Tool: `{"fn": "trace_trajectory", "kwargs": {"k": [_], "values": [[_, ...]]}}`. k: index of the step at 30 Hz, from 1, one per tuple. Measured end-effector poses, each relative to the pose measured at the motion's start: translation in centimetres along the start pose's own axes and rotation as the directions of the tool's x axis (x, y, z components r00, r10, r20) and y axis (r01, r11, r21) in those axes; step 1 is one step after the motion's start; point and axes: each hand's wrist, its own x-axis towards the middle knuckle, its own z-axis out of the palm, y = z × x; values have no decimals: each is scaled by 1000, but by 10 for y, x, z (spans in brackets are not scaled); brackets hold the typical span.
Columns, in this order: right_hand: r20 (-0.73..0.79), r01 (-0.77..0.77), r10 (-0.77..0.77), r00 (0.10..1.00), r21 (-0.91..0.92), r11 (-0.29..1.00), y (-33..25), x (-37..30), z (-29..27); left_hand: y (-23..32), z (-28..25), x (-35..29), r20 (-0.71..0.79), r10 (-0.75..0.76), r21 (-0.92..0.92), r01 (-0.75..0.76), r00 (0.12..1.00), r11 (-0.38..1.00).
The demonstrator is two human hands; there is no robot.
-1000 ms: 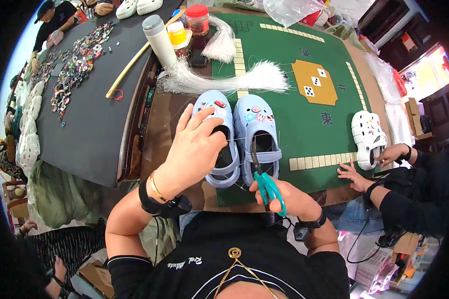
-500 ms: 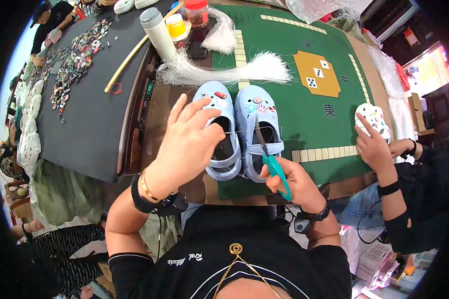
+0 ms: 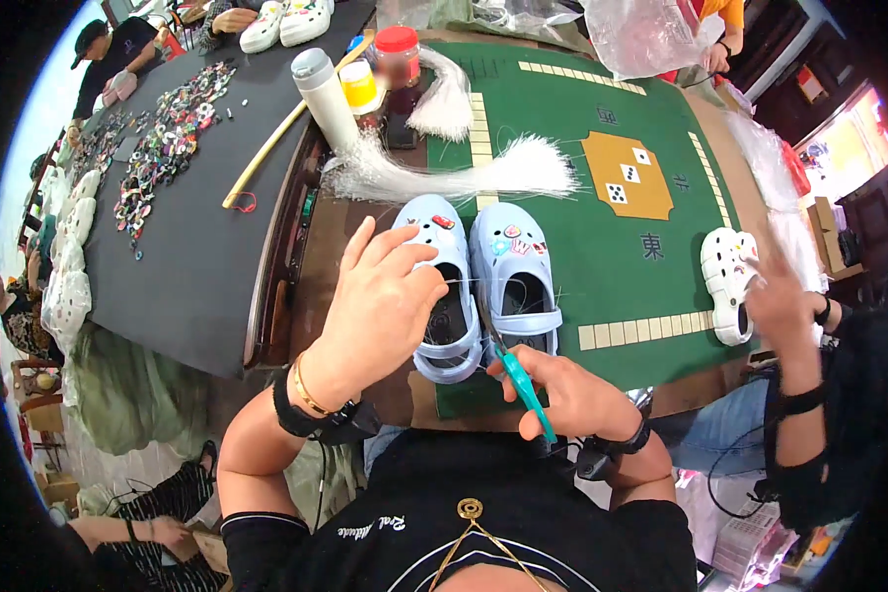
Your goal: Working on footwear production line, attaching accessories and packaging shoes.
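Right hand [image 3: 574, 393] clutches scissors [image 3: 524, 385] — blades shifted to between blue shoes [image 3: 513, 259]; left hand [image 3: 380, 298]: hold unclear

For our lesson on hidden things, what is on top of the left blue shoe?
At least a red charm shows on the left blue shoe. The left hand hides part of its top; anything there cannot be seen.

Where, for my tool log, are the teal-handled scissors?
Right of centre in the head view, the right hand holds the teal-handled scissors, pointing toward the gap between the light-blue clogs.
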Motion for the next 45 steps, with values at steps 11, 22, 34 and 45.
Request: {"fn": "trace_trajectory", "kwargs": {"k": [11, 22, 34, 45], "values": [[2, -46, 46, 999, 26, 999, -5, 2, -3, -1, -12, 2, -20, -41, 24, 42, 999, 999], [56, 29, -28, 998, -21, 999, -5, 6, -4, -3, -21, 2, -90, -30, 23, 32, 995, 999], [-12, 103, -103, 995, 249, 963, -9, 15, 0, 3, -25, -2, -65, -7, 17, 8, 998, 1000], [-190, 143, -71, 979, 396, 907, -11, -2, -9, -15, -81, -1, -371, 17, 84, 16, 929, 996]]}}
